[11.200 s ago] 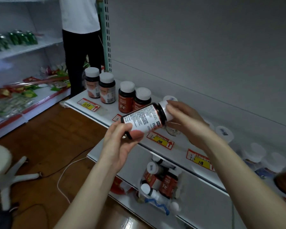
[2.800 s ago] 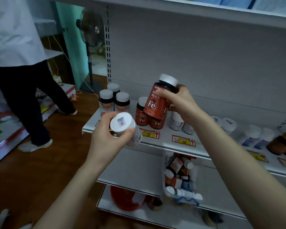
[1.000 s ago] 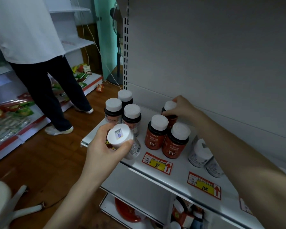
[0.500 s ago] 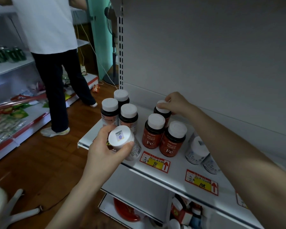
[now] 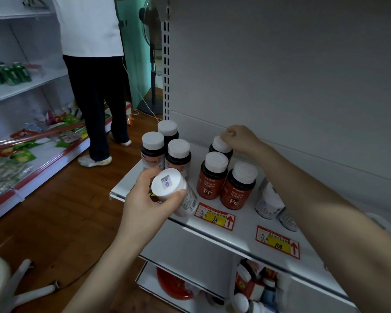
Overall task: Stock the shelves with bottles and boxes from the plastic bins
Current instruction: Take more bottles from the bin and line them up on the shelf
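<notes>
Wooden floor [image 5: 61, 213], standing fan [image 5: 151, 26]

White-capped bottle [image 5: 168, 185] tilted, cap toward camera, in left hand [image 5: 145, 199] above shelf [image 5: 246, 224] edge. Three red Fe bottles [image 5: 212, 177] upright; rear one gripped by right hand [image 5: 239, 138].

body in view: two arms. bare left hand [image 5: 149, 199] on a bare left forearm [image 5: 104, 267], bare right hand [image 5: 239, 138] on a bare right forearm [image 5: 325, 211], uncovered all the way to the frame edge. both forearms are slim and smooth, wrists narrow, fingers slender. right forearm balloons toward the bottom-right corner, wide-angle stretch; light is dim, so finer surface detail can't be made out.
</notes>
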Demonstrator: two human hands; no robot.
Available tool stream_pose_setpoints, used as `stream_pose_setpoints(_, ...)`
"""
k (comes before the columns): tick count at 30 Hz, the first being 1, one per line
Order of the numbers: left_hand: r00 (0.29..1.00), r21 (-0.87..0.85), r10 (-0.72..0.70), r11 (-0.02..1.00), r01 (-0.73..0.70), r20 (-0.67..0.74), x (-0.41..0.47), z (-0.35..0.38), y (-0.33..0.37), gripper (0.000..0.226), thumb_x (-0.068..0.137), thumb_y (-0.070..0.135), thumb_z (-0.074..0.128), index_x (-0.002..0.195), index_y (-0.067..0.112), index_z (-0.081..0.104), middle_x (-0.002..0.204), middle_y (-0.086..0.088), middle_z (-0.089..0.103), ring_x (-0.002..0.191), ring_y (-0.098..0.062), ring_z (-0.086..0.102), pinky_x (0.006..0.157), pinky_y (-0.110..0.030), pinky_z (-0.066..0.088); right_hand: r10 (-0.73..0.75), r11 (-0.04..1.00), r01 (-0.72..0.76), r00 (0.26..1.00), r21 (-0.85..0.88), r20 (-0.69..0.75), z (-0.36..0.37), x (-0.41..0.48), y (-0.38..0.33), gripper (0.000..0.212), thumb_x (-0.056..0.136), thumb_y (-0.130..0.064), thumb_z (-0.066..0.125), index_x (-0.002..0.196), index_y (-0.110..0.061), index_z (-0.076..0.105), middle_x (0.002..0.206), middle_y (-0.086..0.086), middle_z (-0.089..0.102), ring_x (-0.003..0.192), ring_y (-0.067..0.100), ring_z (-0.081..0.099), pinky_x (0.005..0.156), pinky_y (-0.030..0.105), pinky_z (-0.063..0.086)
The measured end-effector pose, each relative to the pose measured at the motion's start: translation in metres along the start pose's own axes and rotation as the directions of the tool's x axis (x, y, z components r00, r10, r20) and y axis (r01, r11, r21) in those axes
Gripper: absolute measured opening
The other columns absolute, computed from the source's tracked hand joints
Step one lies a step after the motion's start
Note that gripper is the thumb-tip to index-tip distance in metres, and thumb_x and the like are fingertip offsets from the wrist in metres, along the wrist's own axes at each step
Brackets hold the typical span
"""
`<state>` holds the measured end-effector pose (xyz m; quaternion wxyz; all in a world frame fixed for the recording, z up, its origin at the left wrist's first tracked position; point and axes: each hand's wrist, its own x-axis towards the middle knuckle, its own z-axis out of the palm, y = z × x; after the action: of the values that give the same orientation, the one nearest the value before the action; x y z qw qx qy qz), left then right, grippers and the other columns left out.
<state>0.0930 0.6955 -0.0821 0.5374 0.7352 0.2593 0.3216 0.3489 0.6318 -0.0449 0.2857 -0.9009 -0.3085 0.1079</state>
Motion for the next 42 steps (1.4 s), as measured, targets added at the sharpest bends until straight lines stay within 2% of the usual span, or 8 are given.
stream_pose_setpoints(7, 0.961, -0.358, -0.242, 0.893, 0.273, 0.131, 0.008, -0.006, 0.008, 0.033, 0.082, 0.017, 0.065, 0.113, 0.008, 0.058, 0.098, -0.007, 0.069, 0.086, -0.016, 0.068, 0.07, -0.021, 0.056, -0.093, 0.942, 0.199, 0.929, 0.271, -0.357, -0.007, -0.046, -0.019, 0.018, 0.092, -0.017, 0.05, 0.094, -0.008, 0.065, 0.093, 0.002, 0.063, 0.085, 0.011, 0.055, 0.068, 0.011, 0.04)
stream_pose_setpoints(11, 0.924, -0.477, -0.252, 0.799, 0.366, 0.288, 0.013, -0.004, 0.015, 0.04, 0.079, 0.023, 0.062, 0.116, 0.007, 0.059, 0.101, -0.009, 0.07, 0.092, -0.016, 0.068, 0.068, -0.019, 0.055, -0.111, 0.866, 0.199, 0.971, 0.459, -0.212, 0.0, -0.095, -0.033, 0.014, 0.091, -0.018, 0.054, 0.083, -0.016, 0.066, 0.087, 0.006, 0.069, 0.082, 0.014, 0.065, 0.078, 0.029, 0.052)
stream_pose_setpoints(17, 0.891, -0.537, -0.187, 0.74, 0.405, 0.414, 0.012, 0.011, 0.024, 0.051, 0.07, 0.027, 0.064, 0.116, 0.008, 0.055, 0.102, -0.008, 0.069, 0.09, -0.016, 0.069, 0.069, -0.026, 0.057, -0.141, 0.86, 0.204, 0.976, 0.468, -0.166, 0.007, -0.166, -0.032, 0.01, 0.086, -0.023, 0.063, 0.096, -0.024, 0.066, 0.09, -0.016, 0.066, 0.084, -0.007, 0.062, 0.077, 0.012, 0.048)
stream_pose_setpoints(23, 0.781, -0.534, -0.155, 0.649, 0.542, 0.604, -0.002, 0.036, 0.028, 0.028, 0.087, 0.021, 0.053, 0.108, 0.004, 0.061, 0.103, -0.012, 0.07, 0.102, -0.019, 0.065, 0.087, -0.03, 0.053, 0.037, 0.786, 0.135, 0.964, 0.603, -0.264, 0.006, -0.209, -0.004, 0.018, 0.087, -0.013, 0.059, 0.104, -0.02, 0.059, 0.091, -0.004, 0.066, 0.079, -0.004, 0.063, 0.073, 0.017, 0.053)
stream_pose_setpoints(27, 0.75, -0.483, -0.024, 0.751, 0.451, 0.661, -0.019, 0.051, 0.031, 0.046, 0.085, 0.001, 0.055, 0.13, 0.011, 0.05, 0.109, -0.011, 0.067, 0.104, -0.024, 0.062, 0.092, -0.035, 0.05, 0.161, 0.684, 0.069, 0.957, 0.726, -0.243, 0.001, -0.231, 0.012, 0.016, 0.093, -0.016, 0.051, 0.1, -0.029, 0.057, 0.093, -0.002, 0.066, 0.09, 0.011, 0.064, 0.082, 0.03, 0.055)
stream_pose_setpoints(32, 0.752, -0.459, 0.123, 0.851, 0.255, 0.647, -0.042, 0.07, 0.041, 0.056, 0.08, 0.002, 0.065, 0.123, 0.035, 0.05, 0.103, -0.002, 0.068, 0.086, -0.008, 0.064, 0.068, -0.018, 0.05, 0.176, 0.728, 0.044, 0.953, 0.684, -0.249, -0.016, -0.252, 0.028, 0.017, 0.096, -0.017, 0.045, 0.1, -0.027, 0.058, 0.109, 0.006, 0.063, 0.1, 0.015, 0.061, 0.088, 0.028, 0.053)
stream_pose_setpoints(37, 0.816, -0.262, 0.245, 0.958, -0.118, 0.524, -0.069, 0.1, 0.047, 0.062, 0.065, 0.027, 0.079, 0.121, 0.035, 0.052, 0.121, 0.008, 0.055, 0.109, 0.003, 0.05, 0.092, -0.029, 0.048, 0.254, 0.745, 0.034, 0.909, 0.667, -0.33, -0.039, -0.265, 0.042, 0.033, 0.087, -0.038, 0.054, 0.113, -0.018, 0.056, 0.098, -0.006, 0.062, 0.086, 0.005, 0.062, 0.069, 0.021, 0.052)
stream_pose_setpoints(42, 0.827, -0.227, 0.134, 0.974, -0.008, 0.547, -0.104, 0.134, 0.061, 0.053, 0.071, 0.025, 0.079, 0.118, 0.025, 0.055, 0.115, 0.0, 0.058, 0.097, 0.001, 0.055, 0.083, -0.02, 0.052, 0.303, 0.71, -0.008, 0.906, 0.704, -0.295, -0.064, -0.283, 0.082, 0.017, 0.088, -0.025, 0.059, 0.101, -0.013, 0.06, 0.089, 0.003, 0.062, 0.081, 0.012, 0.064, 0.07, 0.027, 0.056)
